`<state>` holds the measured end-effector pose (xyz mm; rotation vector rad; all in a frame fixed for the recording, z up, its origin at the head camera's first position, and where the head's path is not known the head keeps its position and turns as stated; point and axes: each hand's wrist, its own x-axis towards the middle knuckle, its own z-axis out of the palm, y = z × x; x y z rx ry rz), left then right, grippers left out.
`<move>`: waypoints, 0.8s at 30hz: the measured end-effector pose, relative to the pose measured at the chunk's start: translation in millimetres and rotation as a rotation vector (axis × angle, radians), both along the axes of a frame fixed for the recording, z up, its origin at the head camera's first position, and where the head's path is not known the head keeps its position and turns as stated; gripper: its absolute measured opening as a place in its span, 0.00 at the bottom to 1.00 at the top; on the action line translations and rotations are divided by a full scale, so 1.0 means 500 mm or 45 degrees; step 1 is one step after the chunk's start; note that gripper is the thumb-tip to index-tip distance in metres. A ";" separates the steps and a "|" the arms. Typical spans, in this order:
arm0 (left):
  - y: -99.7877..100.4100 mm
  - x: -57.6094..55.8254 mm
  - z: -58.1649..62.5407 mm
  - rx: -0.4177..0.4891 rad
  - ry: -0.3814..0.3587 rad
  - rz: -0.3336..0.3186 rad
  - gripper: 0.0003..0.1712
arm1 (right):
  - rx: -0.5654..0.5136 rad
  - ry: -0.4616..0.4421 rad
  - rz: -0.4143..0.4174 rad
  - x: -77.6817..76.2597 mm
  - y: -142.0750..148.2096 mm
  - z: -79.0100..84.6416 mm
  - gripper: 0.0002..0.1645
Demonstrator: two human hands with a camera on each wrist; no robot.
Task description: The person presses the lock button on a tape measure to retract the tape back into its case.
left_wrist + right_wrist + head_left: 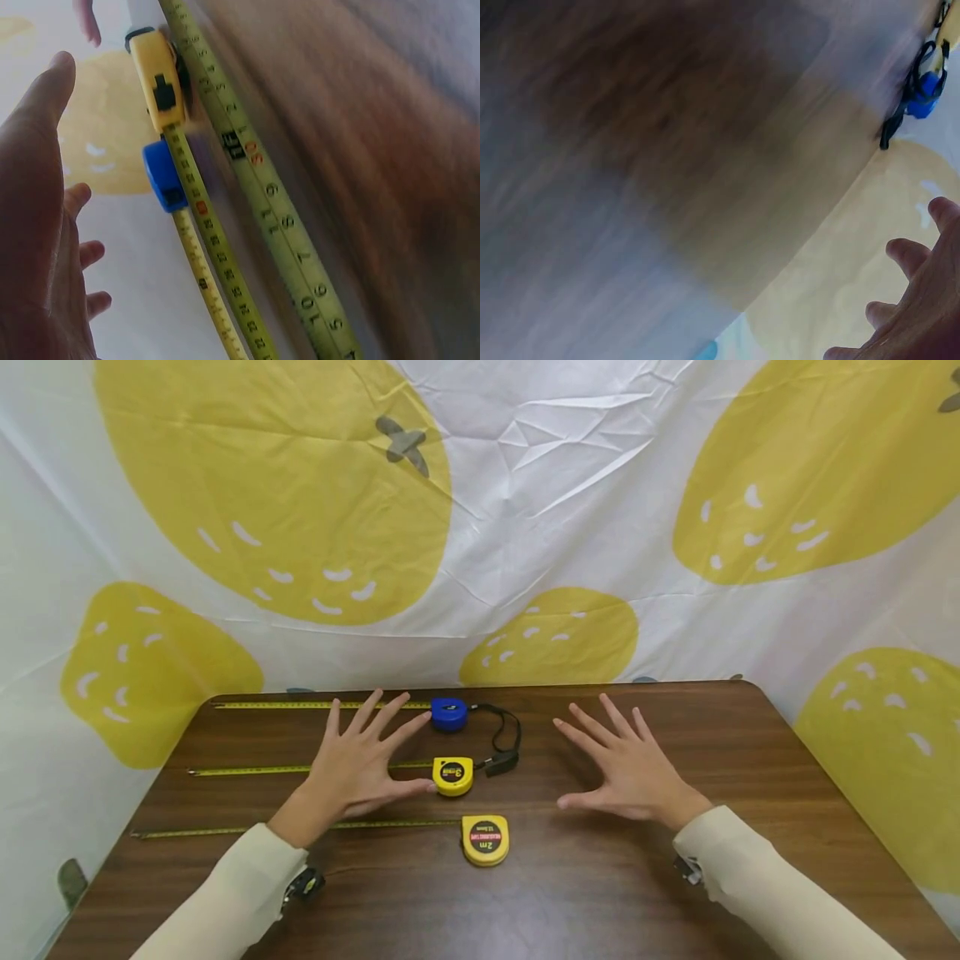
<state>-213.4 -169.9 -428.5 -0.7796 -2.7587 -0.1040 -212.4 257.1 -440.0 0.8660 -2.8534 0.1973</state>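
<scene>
Three tape measures lie on the table in a column, each with its blade pulled out to the left. Farthest back is a blue tape measure (448, 714) with a black wrist strap (504, 753). In the middle sits a yellow tape measure (453, 776) marked 3, and nearest is a larger yellow tape measure (485, 841) marked 2m. My left hand (358, 766) is spread above the extended blades, its thumb beside the middle case; the left wrist view shows it holding nothing. My right hand (626, 768) is spread over the table right of the cases, also holding nothing.
The brown wooden table (570, 902) has rounded back corners. Behind it hangs a white cloth (510, 527) printed with yellow fruit, and it also runs along both sides. Small devices are strapped at both wrists.
</scene>
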 end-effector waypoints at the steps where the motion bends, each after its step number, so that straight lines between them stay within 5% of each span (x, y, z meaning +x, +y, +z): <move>1: 0.003 0.001 -0.001 0.001 0.006 -0.006 0.66 | -0.003 0.004 0.009 0.002 -0.003 0.000 0.69; 15: 0.040 0.029 -0.010 -0.029 0.021 -0.044 0.62 | -0.024 -0.003 0.100 0.022 -0.048 -0.007 0.70; 24: 0.054 0.040 -0.018 0.004 -0.004 -0.065 0.68 | -0.016 0.015 0.169 0.033 -0.080 -0.013 0.71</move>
